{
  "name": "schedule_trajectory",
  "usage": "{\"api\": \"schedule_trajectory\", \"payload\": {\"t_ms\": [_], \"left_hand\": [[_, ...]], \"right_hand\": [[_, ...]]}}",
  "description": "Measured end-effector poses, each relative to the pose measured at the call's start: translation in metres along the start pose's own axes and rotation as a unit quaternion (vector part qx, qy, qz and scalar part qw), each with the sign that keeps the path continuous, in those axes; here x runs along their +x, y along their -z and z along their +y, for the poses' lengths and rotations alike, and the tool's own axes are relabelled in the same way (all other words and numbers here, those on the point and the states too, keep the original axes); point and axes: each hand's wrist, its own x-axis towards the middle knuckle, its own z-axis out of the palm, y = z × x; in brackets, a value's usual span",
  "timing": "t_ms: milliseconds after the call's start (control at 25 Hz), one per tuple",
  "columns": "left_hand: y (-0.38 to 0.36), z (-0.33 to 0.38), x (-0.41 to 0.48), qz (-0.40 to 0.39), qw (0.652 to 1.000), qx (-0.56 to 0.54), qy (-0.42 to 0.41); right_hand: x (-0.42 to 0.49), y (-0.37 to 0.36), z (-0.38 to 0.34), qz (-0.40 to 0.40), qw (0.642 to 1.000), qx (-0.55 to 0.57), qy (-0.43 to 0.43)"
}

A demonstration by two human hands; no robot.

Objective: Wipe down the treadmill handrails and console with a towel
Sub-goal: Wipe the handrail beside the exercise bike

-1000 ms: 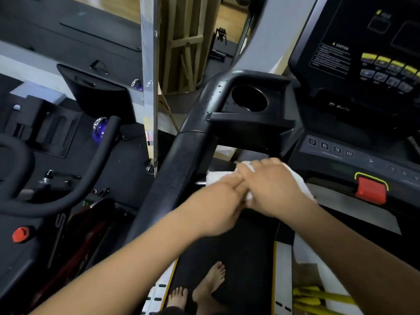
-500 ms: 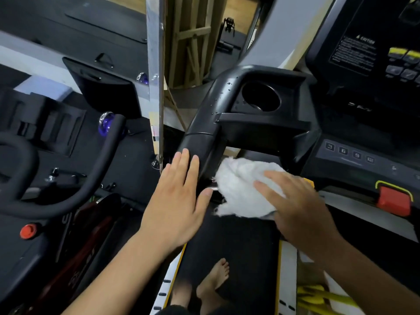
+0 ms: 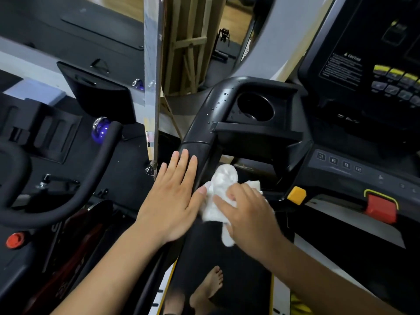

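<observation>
On the left handrail (image 3: 200,155): left hand (image 3: 172,201) lying flat, fingers straight, steadying. Right hand (image 3: 247,214) is bunching a white towel (image 3: 221,189) against the rail's inner side, fingers curled round it. Handrail wiping underway; next, the droplet-flecked cup holder (image 3: 255,109) and console (image 3: 363,76) are calling for passes.
</observation>
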Motion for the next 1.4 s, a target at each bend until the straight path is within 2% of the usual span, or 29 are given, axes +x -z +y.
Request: {"api": "schedule_trajectory", "payload": {"t_ms": [40, 160, 240, 360, 440, 560, 640, 720, 800, 880, 920, 960, 1040, 1120, 1160, 1280, 1400], "left_hand": [[0.0, 0.0, 0.0, 0.003, 1.0, 0.002, -0.004], [-0.002, 0.0, 0.0, 0.019, 1.0, -0.003, -0.007], [-0.002, 0.0, 0.0, 0.025, 1.0, -0.01, -0.009], [-0.003, 0.0, 0.0, 0.021, 1.0, -0.003, -0.007], [-0.003, 0.0, 0.001, 0.02, 1.0, 0.0, -0.007], [-0.002, 0.0, 0.001, 0.025, 1.0, -0.01, -0.006], [-0.002, 0.0, -0.001, 0.02, 1.0, -0.011, -0.005], [-0.002, 0.001, 0.001, 0.026, 1.0, -0.008, 0.003], [-0.004, 0.003, 0.002, 0.033, 0.999, 0.008, 0.006], [-0.005, 0.005, 0.002, 0.031, 0.999, 0.025, 0.012], [-0.005, 0.006, 0.003, 0.031, 0.999, 0.026, 0.016], [-0.004, 0.006, 0.002, 0.031, 0.999, 0.022, 0.017], [-0.004, 0.008, 0.0, 0.031, 0.999, 0.015, 0.015], [-0.004, 0.008, 0.001, 0.038, 0.999, 0.006, 0.017], [-0.003, 0.007, 0.001, 0.043, 0.999, -0.012, 0.013], [0.001, 0.007, -0.005, 0.091, 0.988, -0.128, -0.008], [0.008, 0.007, -0.01, 0.203, 0.93, -0.302, 0.058]], "right_hand": [[-0.011, 0.01, 0.018, -0.01, 1.0, -0.012, 0.014], [-0.01, 0.041, 0.073, -0.054, 0.993, -0.099, -0.036], [0.02, 0.057, 0.106, -0.126, 0.968, -0.201, -0.081], [0.068, 0.069, 0.138, -0.164, 0.941, -0.249, -0.16], [0.08, 0.051, 0.128, -0.19, 0.935, -0.272, -0.125], [0.075, 0.039, 0.109, -0.236, 0.945, -0.217, -0.071], [0.059, 0.055, 0.125, -0.204, 0.954, -0.203, -0.08], [0.042, 0.076, 0.157, -0.119, 0.966, -0.194, -0.121], [0.027, 0.091, 0.18, -0.034, 0.964, -0.156, -0.212], [0.023, 0.094, 0.169, 0.075, 0.956, -0.061, -0.277], [0.025, 0.09, 0.15, 0.132, 0.952, -0.004, -0.278], [0.027, 0.081, 0.126, 0.151, 0.947, 0.059, -0.276], [0.033, 0.05, 0.075, 0.079, 0.93, 0.205, -0.295], [0.059, 0.025, 0.032, -0.004, 0.879, 0.339, -0.335], [0.076, 0.019, 0.014, -0.009, 0.866, 0.36, -0.347], [0.07, -0.006, -0.041, -0.03, 0.91, 0.318, -0.264], [0.027, 0.005, -0.057, -0.048, 0.939, 0.308, -0.147]]}}
